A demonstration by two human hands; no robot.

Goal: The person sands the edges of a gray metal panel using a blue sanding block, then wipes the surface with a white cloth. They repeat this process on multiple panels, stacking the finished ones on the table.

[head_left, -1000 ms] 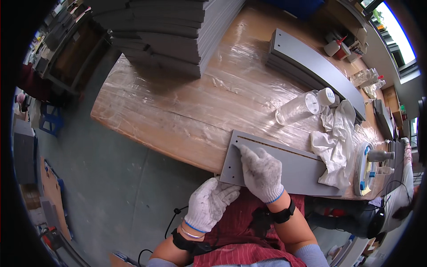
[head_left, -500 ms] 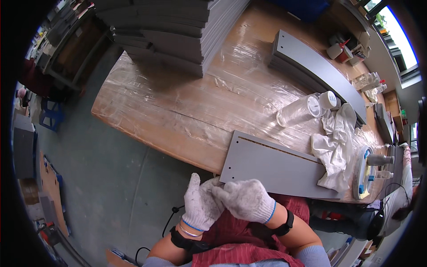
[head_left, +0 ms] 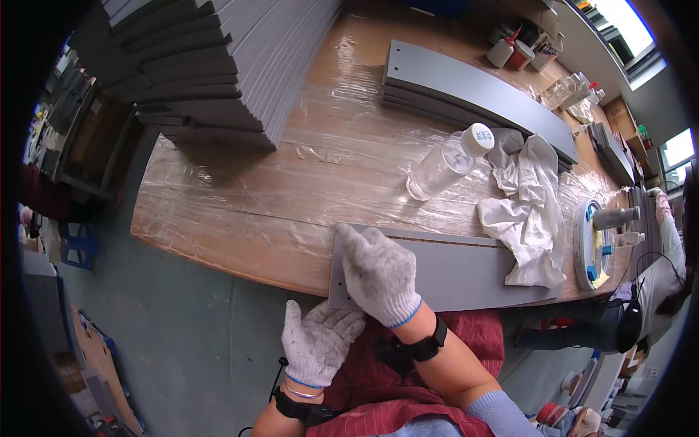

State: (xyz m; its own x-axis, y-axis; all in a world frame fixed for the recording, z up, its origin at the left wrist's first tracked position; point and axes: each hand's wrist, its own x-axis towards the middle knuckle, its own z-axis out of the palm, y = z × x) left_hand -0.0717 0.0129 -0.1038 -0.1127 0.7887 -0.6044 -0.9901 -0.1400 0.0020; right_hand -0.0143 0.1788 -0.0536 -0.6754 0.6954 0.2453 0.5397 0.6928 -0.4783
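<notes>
A grey flat panel (head_left: 455,273) with small holes and a slotted strip along its far edge lies at the table's near edge. My right hand (head_left: 382,280), in a soiled white knitted glove with a blue cuff, is over the panel's left end. Its fingers are curled closed near the far left corner; whatever they pinch is hidden. Just below the panel's left end, my left hand (head_left: 320,344), in a matching glove, is turned palm up with thumb and fingers spread. No object can be made out on its palm.
A tall stack of grey boards (head_left: 211,80) stands at far left on the plastic-covered table (head_left: 269,197). Beyond the panel are a clear bottle with white cap (head_left: 440,167), a white cloth (head_left: 520,207) and stacked grey panels (head_left: 473,91). Another person (head_left: 648,291) is at right.
My hands have parted. The right one has moved up and over the panel's left end; the left one has opened, palm up. The whole view has shifted.
</notes>
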